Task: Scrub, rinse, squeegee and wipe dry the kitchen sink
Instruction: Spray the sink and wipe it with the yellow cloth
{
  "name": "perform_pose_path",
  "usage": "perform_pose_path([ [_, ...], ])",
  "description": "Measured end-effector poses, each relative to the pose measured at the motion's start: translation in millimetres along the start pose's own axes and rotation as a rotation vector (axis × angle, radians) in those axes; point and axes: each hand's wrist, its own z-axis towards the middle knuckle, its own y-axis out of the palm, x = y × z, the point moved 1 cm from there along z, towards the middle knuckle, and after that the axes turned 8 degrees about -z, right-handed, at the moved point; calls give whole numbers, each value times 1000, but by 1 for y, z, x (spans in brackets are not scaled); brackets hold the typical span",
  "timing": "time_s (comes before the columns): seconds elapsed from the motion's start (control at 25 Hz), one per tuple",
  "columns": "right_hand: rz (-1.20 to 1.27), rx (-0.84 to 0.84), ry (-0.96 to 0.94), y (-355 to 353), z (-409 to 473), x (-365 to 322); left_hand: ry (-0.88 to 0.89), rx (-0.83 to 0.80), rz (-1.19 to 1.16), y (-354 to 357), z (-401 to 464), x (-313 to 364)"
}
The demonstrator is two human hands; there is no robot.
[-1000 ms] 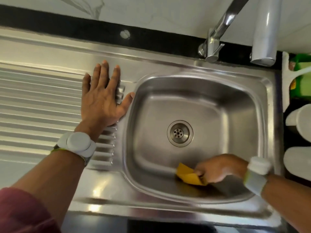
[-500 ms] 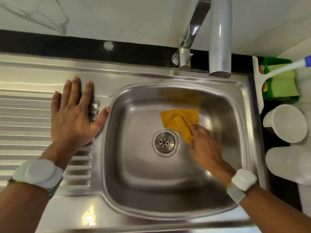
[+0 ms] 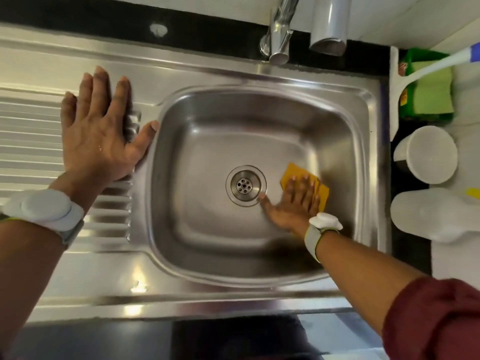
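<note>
Sliding back from the far wall, right hand (image 3: 293,203) now presses yellow cloth (image 3: 296,171) flat beside the drain (image 3: 245,185), grip spread; wiping continues

Open basin floor to the left, crowded edge to the right

Inside the sink (image 3: 363,126), the floor left of the drain (image 3: 245,185) lies free; the right hand (image 3: 293,203) pressing the yellow cloth (image 3: 293,172) fills the patch just right of it. The tap spout (image 3: 328,24) overhangs the back rim. The left hand (image 3: 98,131) lies flat on the ribbed drainboard (image 3: 28,141) beside the basin. White containers (image 3: 426,154) and a squeegee (image 3: 394,94) line the right counter.
</note>
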Motion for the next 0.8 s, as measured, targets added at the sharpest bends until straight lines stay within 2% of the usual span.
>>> perform_pose_path([
  [0.08, 1, -233, 40, 4, -58, 2, -6, -22, 12, -2, -2, -2],
  [0.16, 473, -586, 183, -9, -99, -26, -14, -40, 11, 1, -2, -1],
  [0.2, 645, -610, 162, -14, -103, -44, -8, -40, 13, 2, -2, 1],
  [0.28, 183, -629, -284, -16, -126, -73, -6, -37, 5, 0, -4, 2],
  [0.36, -81, -463, -389, -9, -134, -93, -17, -36, 5, -2, -3, 0],
  [0.4, -64, -386, -430, -5, -136, -104, -15, -42, 10, -2, -4, 1],
  [0.48, 120, -361, -517, 3, -129, -126, -25, -52, 11, -3, -2, -1],
  [0.64, 1082, -749, -320, -25, -93, -113, -16, -57, 15, 2, -2, -1],
  [0.72, 1376, -626, -317, -57, -61, -94, -21, -65, 18, 2, -1, -6],
  [0.8, 1477, -220, -296, -86, -25, -79, -28, -68, 25, 2, -1, -6],
])
